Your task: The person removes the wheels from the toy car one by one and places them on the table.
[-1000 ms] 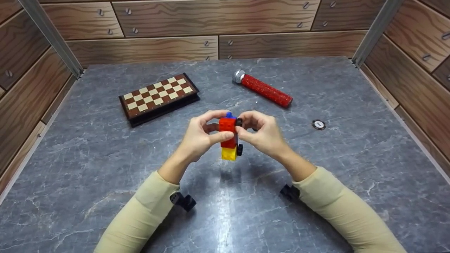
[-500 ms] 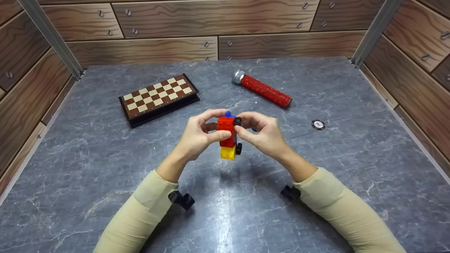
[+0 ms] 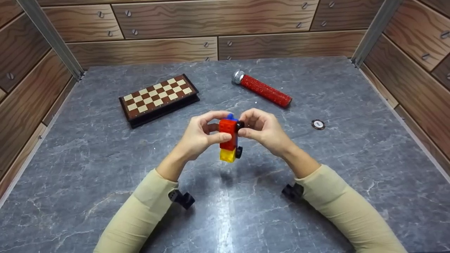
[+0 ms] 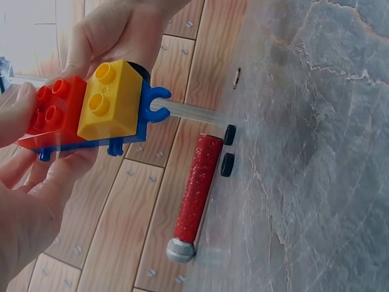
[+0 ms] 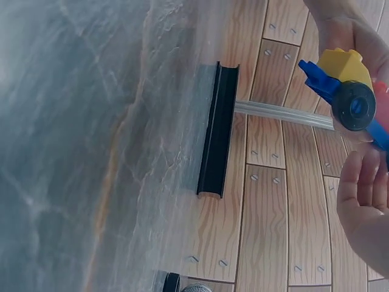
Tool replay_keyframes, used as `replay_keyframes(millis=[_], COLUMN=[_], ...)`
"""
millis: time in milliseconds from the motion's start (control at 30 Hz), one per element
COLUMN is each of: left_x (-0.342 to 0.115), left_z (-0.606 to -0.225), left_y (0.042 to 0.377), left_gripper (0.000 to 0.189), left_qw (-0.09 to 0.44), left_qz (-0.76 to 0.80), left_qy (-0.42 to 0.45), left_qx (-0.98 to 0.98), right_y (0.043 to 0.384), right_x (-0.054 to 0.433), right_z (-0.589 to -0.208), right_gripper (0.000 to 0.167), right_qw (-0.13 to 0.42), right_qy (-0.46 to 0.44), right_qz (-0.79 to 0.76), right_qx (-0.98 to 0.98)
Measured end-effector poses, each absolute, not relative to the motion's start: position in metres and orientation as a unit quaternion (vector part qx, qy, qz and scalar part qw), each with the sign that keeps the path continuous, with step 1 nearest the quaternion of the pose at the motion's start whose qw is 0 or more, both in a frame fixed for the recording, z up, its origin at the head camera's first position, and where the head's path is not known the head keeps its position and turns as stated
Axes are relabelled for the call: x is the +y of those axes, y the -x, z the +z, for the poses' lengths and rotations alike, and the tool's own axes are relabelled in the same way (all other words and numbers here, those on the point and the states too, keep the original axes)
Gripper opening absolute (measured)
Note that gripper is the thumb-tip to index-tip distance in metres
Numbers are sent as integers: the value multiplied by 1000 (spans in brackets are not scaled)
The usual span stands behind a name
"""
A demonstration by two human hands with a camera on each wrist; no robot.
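Observation:
A toy car of building bricks, with red [image 3: 226, 128] and yellow [image 3: 227, 155] blocks on a blue base [image 4: 130, 134], is held above the table. My left hand [image 3: 198, 135] grips its red part, thumb on the near face. At the car's right side, my right hand [image 3: 263, 131] pinches the upper black wheel [image 3: 240, 125] between thumb and fingers. A second black wheel [image 5: 354, 106] sits lower on that side. In the left wrist view, the opposite side shows bare blue axle pegs [image 4: 115, 146]. Two loose black wheels [image 4: 228, 164] stand on the table.
A folded chessboard case [image 3: 160, 98] lies at the back left. Behind the hands lies a red glittery microphone [image 3: 263, 89], with a black-and-white poker chip [image 3: 318, 124] to the right. Wood-patterned walls [image 3: 218, 21] enclose the grey marbled table [image 3: 88, 158].
The right hand's thumb has shifted slightly to the right, onto the upper wheel's edge, and that wheel now looks tilted. The toy car has dipped a little. The left hand keeps its grip.

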State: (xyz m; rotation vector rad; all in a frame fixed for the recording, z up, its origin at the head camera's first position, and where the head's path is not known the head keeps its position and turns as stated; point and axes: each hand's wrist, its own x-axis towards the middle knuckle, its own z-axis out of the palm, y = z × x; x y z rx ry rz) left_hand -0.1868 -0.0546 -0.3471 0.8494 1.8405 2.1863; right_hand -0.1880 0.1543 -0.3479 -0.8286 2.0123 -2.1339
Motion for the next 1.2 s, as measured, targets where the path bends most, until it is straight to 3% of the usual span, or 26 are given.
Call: replay_keyframes(millis=[333,667,900,1033,1200], left_x=[-56,-55,-55,-58,-62], left_z=[-348,-346,-351,-352,-345], left_y=[190,190,192,193,193], left_gripper=[47,45,45,46,47], left_qw=[98,77,19,25,28], left_qz=[729,699,673,688,691], left_qy=[-300,-309,-284,-282,-272], left_qx=[607,640,683,669,669], right_y=[187,190,185,186,190], right_x=[152,149,145,147,154], right_z=[-346,-347,-343,-336,-335], right_gripper=[19,19,16,16,18], right_qw=[58,40,-26,-64,-64], right_qy=[263,255,246,255,243], right_qz=[-729,-740,-716,-699,-693], right_qx=[629,621,652,665,675])
